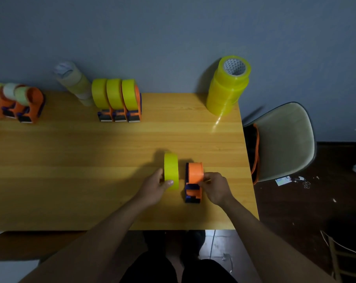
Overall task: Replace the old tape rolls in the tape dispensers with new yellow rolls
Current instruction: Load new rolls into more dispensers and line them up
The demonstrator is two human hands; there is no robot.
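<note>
My left hand (155,187) grips a yellow tape roll (171,170) that stands on edge on the wooden table (71,170). Just right of it lies an orange and blue tape dispenser (194,181) with a bare orange spool, and my right hand (216,187) holds its right side. A gap separates the roll from the dispenser. Three dispensers with yellow rolls (120,100) stand at the back centre. Three dispensers with pale old rolls (16,103) stand at the back left. A stack of new yellow rolls (227,86) rises at the back right corner.
A stack of pale removed rolls (75,82) leans against the wall behind the table. A beige chair (285,139) with an orange-strapped bag stands right of the table. Paper scraps litter the dark floor at the right.
</note>
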